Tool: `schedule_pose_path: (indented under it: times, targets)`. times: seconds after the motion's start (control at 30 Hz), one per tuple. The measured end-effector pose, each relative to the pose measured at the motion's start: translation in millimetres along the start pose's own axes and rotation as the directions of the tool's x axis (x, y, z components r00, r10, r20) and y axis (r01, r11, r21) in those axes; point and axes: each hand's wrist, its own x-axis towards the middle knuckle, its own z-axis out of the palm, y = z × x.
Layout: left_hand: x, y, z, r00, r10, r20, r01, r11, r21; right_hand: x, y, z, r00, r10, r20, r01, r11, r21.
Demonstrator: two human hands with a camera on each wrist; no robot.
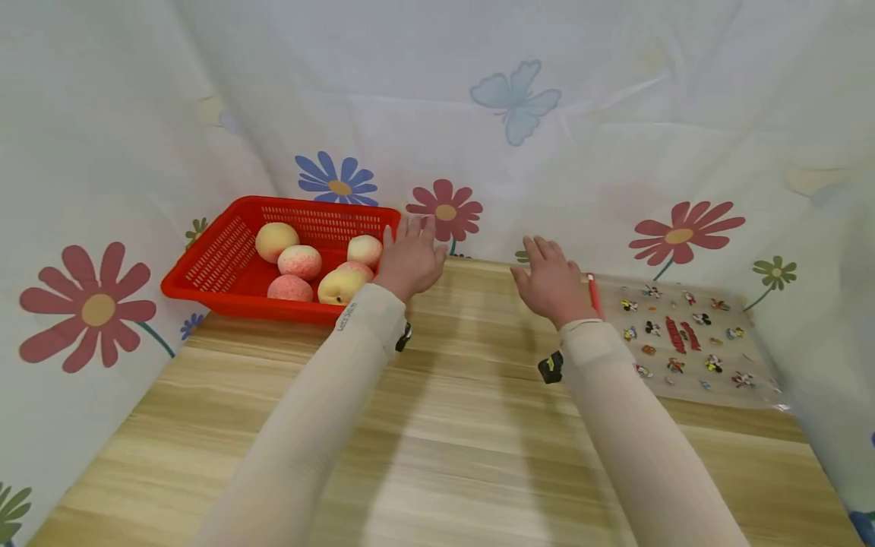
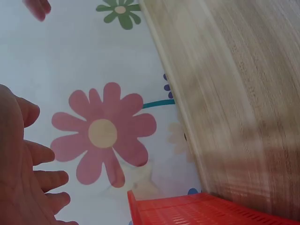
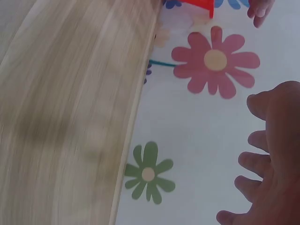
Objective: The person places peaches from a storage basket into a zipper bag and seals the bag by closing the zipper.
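My left hand (image 1: 412, 258) hovers over the right end of a red plastic basket (image 1: 205, 292), fingers extended and holding nothing. Inside the basket lie several peaches, among them a yellow one (image 1: 276, 241) and a pink one (image 1: 299, 262); my left hand and sleeve hide part of the basket's right side. Raised above the table farther right, my right hand (image 1: 552, 279) has its fingers extended too, with nothing in it. Beside it lies a clear plastic pouch (image 1: 724, 372) printed with small cartoon figures, with a red strip (image 1: 595, 296) along its left edge.
The wood-grain table (image 1: 437, 456) ends at a white cloth (image 1: 410, 68) printed with flowers and a butterfly, which hangs behind it and at both sides. Dark straps (image 1: 551, 368) show at both wrists.
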Motion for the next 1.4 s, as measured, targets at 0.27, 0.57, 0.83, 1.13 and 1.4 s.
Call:
schedule_pose_path:
  times: [0.27,0.57,0.83,1.13,1.4]
  targets:
    - [-6.5,-9.1,-6.5,1.0,-0.015,-0.004,0.015,0.999,-0.038,1.0,-16,3,1.0,-0.016,0.012,0.016,1.0,0.012]
    - [-13.0,-27.2,-15.3,0.998,-0.059,-0.009,0.059,0.998,-0.034,1.3,-37,6,0.998,-0.061,-0.003,0.061,0.998,-0.006]
    - [-19.9,-52.3,-18.3,0.995,-0.102,0.0,0.102,0.995,-0.023,4.1,-52,12,0.997,-0.076,0.011,0.076,0.997,0.013]
    - [-29.3,-77.9,-6.0,0.988,-0.143,0.053,0.145,0.988,-0.042,6.3,-66,20,0.994,-0.112,0.01,0.112,0.994,0.003]
    - [-36.4,-96.6,-3.4,0.971,-0.11,0.213,0.13,0.988,-0.083,8.3,-77,28,0.992,-0.127,0.009,0.128,0.992,-0.011]
